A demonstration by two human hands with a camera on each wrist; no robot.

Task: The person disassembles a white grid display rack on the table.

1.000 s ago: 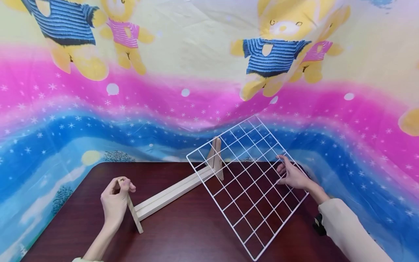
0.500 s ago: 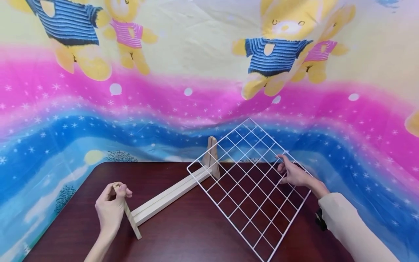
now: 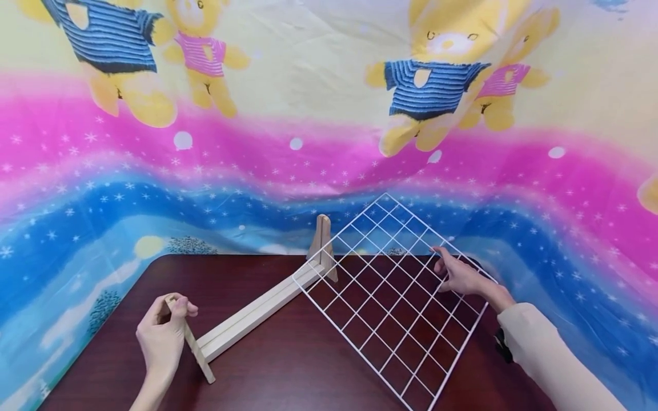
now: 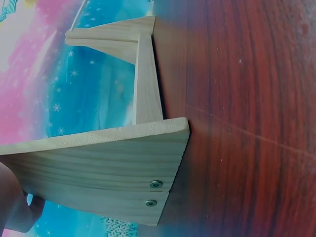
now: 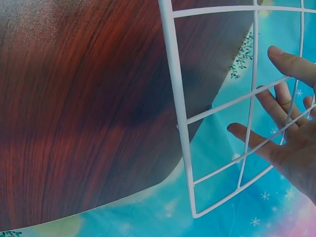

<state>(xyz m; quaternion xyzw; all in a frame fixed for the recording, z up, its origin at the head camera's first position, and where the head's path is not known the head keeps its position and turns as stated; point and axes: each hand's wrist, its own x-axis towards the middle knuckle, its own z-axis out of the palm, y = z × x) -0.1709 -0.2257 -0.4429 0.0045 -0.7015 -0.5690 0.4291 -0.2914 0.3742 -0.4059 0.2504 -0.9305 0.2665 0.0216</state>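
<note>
In the head view, my left hand pinches the top of the near end board of a pale wooden stand. A grooved crossbar joins that board to the far upright, which is also grooved. Two metal bolts show on the near board's outer face in the left wrist view. At the right, a white wire grid panel slants above the table, one corner overlapping the far end of the stand. My right hand holds the panel near its right edge, fingers among the wires.
Both hands work over a dark red-brown table with rounded far corners. A cloth printed with bears and snowflakes hangs close behind it. A dark object shows beside the right sleeve.
The stand has slid left and toward me with my left hand. The grid panel has turned, its far corner moving left and down and its near corner moving right.
</note>
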